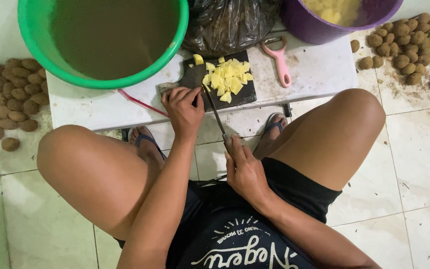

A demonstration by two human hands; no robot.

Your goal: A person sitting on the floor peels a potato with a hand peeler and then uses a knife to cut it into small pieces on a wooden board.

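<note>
- Nearest the camera sit the person's dark shirt and bare knees, with both forearms reaching forward over the tiled floor (419, 149).
- Right hand (245, 172) is wrapped tight around the handle of a knife (216, 115), whose thin blade runs up to the dark cutting board (195, 77).
- Left hand (182, 107) is curled, fingertips bent down on the board's near edge at the blade; whatever it pins is hidden beneath the fingers.
- A heap of yellow potato pieces (227, 79) lies on the board just right of the blade.
- The board rests on a low white bench (319, 69), with a pink peeler (278, 62) lying near its right side.
- A green bucket (31, 40) of murky water stands at the left of the bench, a purple bucket (319, 27) with cut pieces at the right, a black bag (230, 22) between them.
- Unpeeled potatoes (11, 94) are piled on the floor at both sides.
- To cut well here, I judge: keep the fingertips tucked behind the knuckles, blade upright against them, and push finished pieces clear of the edge.
</note>
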